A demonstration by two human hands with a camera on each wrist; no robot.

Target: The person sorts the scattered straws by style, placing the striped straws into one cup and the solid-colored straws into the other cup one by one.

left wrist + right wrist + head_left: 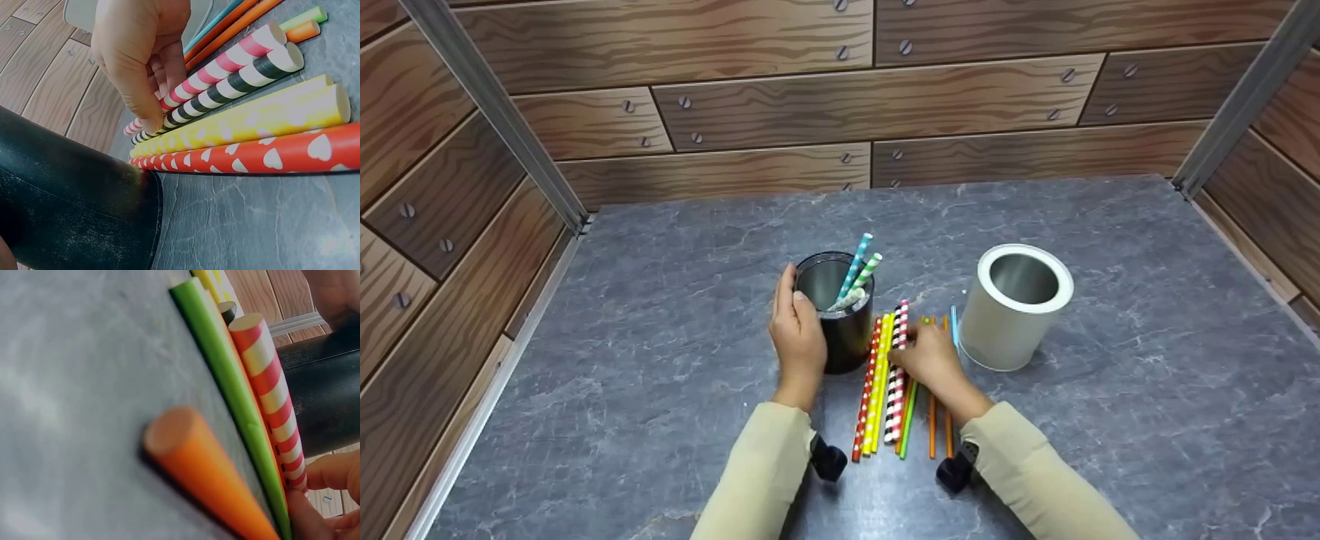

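Your pink-and-white striped straw [230,63] lies on the table in the pinch of your right hand [931,360], whose thumb and fingers are curled about it. The black-and-white striped straw [225,91] runs right alongside, on the left; you may have it in the same pinch, but I cannot tell for sure. Both straws have their long axes pointing away from you, one end reaching past your fingers and the other back toward your body. The relation to mind is that the upright dark cup [846,341] stands to the left of your right hand, its mouth a little farther out, so the straws' axes run past the cup along its right side. Your right hand is the nearer one to the straws; your left hand [801,334] rests against the cup's left wall with fingers extended. Between your right hand and the cup lie yellow straws [877,405] and a red straw [864,405], while orange straws [933,427] and a green straw [230,377] lie under and beside that hand. Inside the cup lean a blue striped straw [855,262] and a green striped one. Right of your right hand stands a pale can [1006,337].
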